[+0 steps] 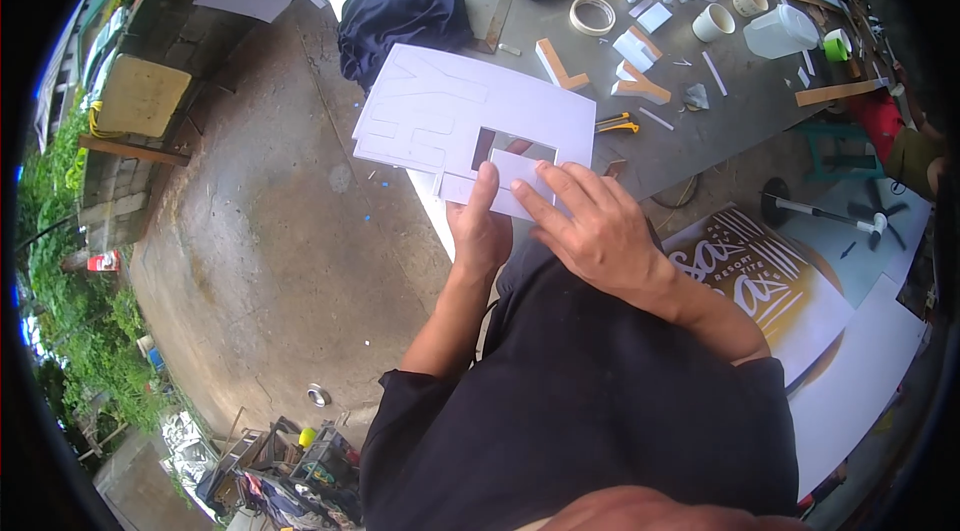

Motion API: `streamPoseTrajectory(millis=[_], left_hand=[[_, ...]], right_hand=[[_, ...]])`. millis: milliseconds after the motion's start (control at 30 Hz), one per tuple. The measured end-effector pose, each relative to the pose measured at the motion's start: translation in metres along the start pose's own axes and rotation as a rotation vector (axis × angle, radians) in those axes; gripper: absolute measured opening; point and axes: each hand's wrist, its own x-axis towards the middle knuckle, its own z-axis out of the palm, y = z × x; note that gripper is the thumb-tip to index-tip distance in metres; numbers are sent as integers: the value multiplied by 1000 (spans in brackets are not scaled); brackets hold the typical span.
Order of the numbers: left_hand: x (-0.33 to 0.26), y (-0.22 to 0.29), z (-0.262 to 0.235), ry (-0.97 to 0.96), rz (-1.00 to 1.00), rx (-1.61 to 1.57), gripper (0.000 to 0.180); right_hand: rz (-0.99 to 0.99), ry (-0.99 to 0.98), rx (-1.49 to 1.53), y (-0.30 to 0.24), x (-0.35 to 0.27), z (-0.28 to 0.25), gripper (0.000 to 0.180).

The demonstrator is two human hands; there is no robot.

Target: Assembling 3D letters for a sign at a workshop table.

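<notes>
A white foam board [530, 91] with faint letter outlines is held up in front of my body, over the table's near edge. A rectangular opening is cut through it near its right side, and a small white rectangular piece [518, 169] lies across the lower part of that opening. My left hand [478, 229] grips the board's lower edge, thumb on top, other fingers hidden beneath. My right hand [600, 231] is closed at the small piece, index and middle fingertips on its face; its thumb is out of sight. A yellow cutter knife [618, 124] rests on the table just past the board.
The grey table [690, 136] carries several white-faced block letters with brown sides [640, 53], a tape roll [592, 17], two cups [713, 23], a clear tub [780, 33] and a dark cloth [400, 26]. A printed sign [770, 281] and a fan [875, 221] are at the right.
</notes>
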Motion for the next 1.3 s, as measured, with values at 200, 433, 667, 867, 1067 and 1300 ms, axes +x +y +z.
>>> streamPoseTrajectory(millis=[200, 433, 667, 867, 1067, 1300], left_hand=[[5, 7, -8, 170, -76, 111, 53], [1, -4, -71, 318, -121, 413, 36], [-14, -30, -147, 353, -335, 516, 31], [-26, -60, -181, 435, -494, 433, 41], [-35, -73, -215, 403, -570, 570, 41], [-32, -86, -199, 586, -324, 510, 52]], right_hand=[[54, 9, 364, 13, -10, -21, 42], [492, 213, 160, 92, -71, -6, 27], [738, -118, 213, 100, -143, 45, 26], [544, -192, 414, 86, -132, 36, 22], [-125, 307, 534, 29, -19, -114, 18], [-234, 655, 382, 26, -4, -139, 19]])
